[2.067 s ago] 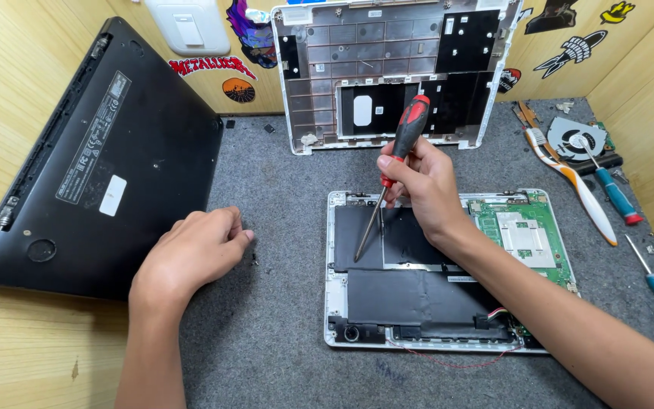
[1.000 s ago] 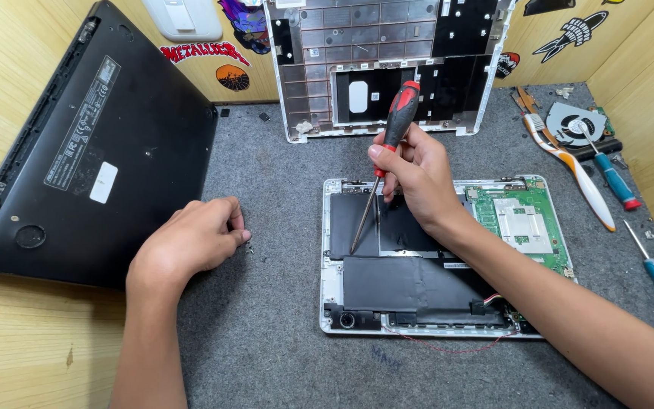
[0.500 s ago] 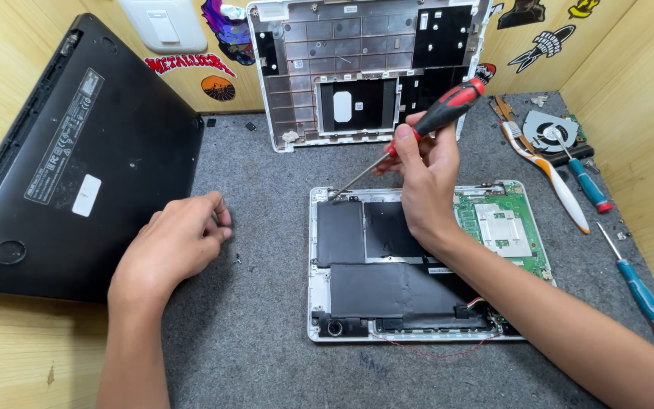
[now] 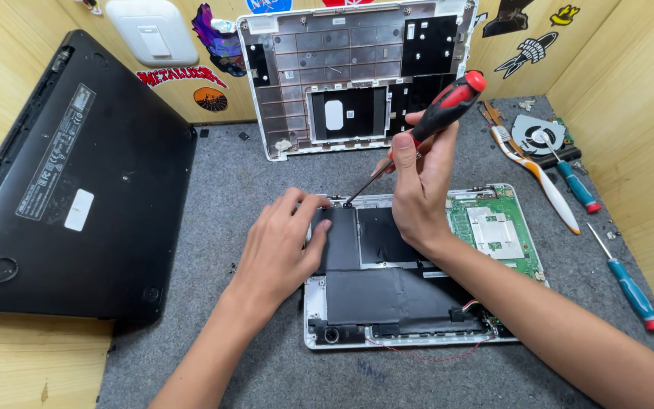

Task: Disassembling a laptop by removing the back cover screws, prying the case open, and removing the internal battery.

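Grey felt covers the worktop point(image 4: 213, 189), walled by stickered wood panels. At centre lies an opened white laptop base point(image 4: 410, 265), battery and green board exposed. Right hand point(image 4: 418, 189) fingers grip a red-black screwdriver point(image 4: 437, 113) at its top edge; left hand point(image 4: 281, 242) presses its left side, fingers loosely spread.

A red-and-black screwdriver point(image 4: 437, 115) is showing up bright over the opened laptop point(image 4: 410, 265), whose frame is white, its inner panels black, its board point(image 4: 493, 235) green with a silver plate. A thin red wire point(image 4: 425, 356) is trailing along the front edge. The mat point(image 4: 266, 167) is lying speckled grey. The closed laptop point(image 4: 77, 182) is sitting black with a white label. Two teal screwdrivers point(image 4: 630, 284) with red tips are lying against pale yellow wood point(image 4: 645, 113), which is carrying colourful stickers.
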